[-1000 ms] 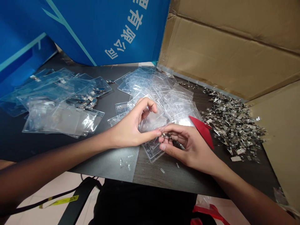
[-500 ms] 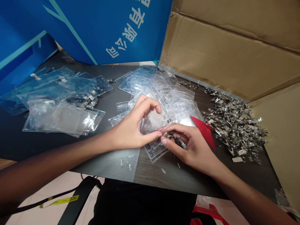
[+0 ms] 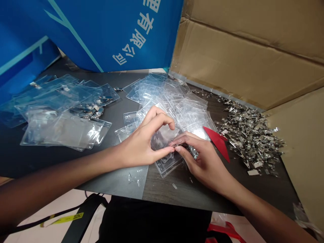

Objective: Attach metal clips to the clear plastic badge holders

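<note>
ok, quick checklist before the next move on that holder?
1. Left hand on holder: ok, fingers and thumb around it.
2. Right hand has clip: ok, pinched in the fingertips.
3. Clip engaged with holder: cannot tell, fingers hide the contact.
4. Spare clips: ok, heap lies right of the right hand.
5. Loose clear bits off the work surface: not ok, some lie just below the hands.
</note>
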A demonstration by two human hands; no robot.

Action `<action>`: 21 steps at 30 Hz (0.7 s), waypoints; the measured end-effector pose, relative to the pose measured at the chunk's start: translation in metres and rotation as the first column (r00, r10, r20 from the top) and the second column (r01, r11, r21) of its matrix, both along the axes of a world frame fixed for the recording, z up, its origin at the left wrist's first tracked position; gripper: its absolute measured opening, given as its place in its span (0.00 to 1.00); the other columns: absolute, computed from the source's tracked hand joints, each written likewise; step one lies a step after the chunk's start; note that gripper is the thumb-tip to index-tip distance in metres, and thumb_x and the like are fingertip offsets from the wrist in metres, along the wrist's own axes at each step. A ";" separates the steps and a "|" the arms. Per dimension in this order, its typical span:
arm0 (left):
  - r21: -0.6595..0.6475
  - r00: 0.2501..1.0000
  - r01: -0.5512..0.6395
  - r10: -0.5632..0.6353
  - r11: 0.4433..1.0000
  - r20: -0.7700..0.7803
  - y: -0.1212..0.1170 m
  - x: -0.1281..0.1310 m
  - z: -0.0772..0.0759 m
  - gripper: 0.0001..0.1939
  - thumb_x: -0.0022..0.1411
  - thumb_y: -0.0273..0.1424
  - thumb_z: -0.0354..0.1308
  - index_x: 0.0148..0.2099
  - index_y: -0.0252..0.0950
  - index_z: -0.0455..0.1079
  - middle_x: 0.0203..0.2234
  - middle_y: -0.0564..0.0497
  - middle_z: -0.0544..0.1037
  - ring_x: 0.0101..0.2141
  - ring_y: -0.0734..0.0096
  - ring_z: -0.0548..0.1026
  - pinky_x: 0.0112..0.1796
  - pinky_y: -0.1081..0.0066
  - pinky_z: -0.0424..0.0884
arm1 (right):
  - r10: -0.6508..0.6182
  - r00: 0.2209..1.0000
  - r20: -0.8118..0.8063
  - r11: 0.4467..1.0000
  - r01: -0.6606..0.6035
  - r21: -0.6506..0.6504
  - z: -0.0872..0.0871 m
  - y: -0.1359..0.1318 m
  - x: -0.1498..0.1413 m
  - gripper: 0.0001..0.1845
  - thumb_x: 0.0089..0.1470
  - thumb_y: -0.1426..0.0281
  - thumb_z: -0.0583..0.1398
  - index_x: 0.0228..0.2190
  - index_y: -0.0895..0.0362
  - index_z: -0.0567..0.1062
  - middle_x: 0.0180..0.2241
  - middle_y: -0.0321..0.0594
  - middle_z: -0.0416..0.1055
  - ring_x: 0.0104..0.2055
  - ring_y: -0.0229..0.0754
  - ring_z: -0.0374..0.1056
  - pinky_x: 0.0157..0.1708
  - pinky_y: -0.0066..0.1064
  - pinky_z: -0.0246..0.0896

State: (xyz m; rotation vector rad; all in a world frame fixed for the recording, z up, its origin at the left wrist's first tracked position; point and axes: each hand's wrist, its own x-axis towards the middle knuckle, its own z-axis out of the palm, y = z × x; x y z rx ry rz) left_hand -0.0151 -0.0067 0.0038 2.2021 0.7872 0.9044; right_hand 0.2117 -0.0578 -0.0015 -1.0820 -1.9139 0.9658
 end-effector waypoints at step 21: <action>0.383 0.783 -0.546 0.617 0.745 -0.082 0.042 -0.051 0.045 0.52 0.50 0.55 0.80 0.68 0.35 0.68 0.61 0.32 0.64 0.58 0.38 0.71 0.47 0.48 0.81 | -0.419 0.671 0.611 0.905 0.365 0.221 0.030 0.035 0.065 0.13 0.65 0.72 0.66 0.49 0.57 0.87 0.48 0.48 0.86 0.46 0.53 0.82 0.52 0.46 0.75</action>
